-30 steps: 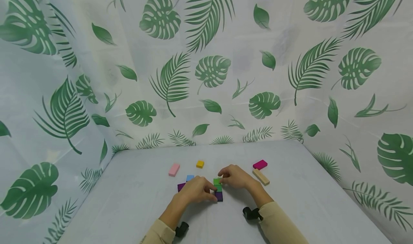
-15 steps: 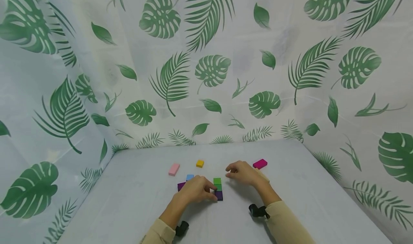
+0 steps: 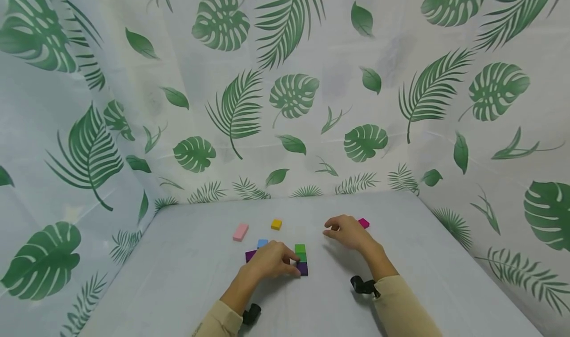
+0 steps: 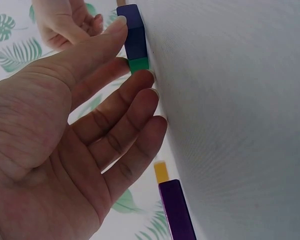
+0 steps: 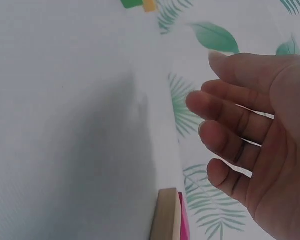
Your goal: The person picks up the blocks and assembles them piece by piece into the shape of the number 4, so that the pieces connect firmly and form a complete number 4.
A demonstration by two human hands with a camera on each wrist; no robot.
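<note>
My left hand (image 3: 270, 259) rests beside a row of blocks, thumb tip at a dark purple block (image 3: 303, 268) and index fingertip at the green block (image 3: 301, 257) behind it. A lighter green block (image 3: 300, 248) continues the row at its far end. In the left wrist view the thumb overlaps the dark block's side, and the other fingers are loosely bent around nothing. My right hand (image 3: 349, 231) hovers over the table to the right, fingers relaxed with nothing between them. Below it in the right wrist view lie a wooden block (image 5: 165, 215) and a magenta block (image 5: 184, 220).
A blue block (image 3: 262, 244) and another purple block (image 3: 250, 256) lie left of the row, partly hidden by the left hand. Farther back are a pink block (image 3: 240, 232) and a yellow block (image 3: 276, 224). A leaf-patterned curtain (image 3: 329, 178) borders the white table.
My right hand has moved away from the green blocks, to the right and back, and now covers the wooden block in the head view. The left hand has stayed in place.
</note>
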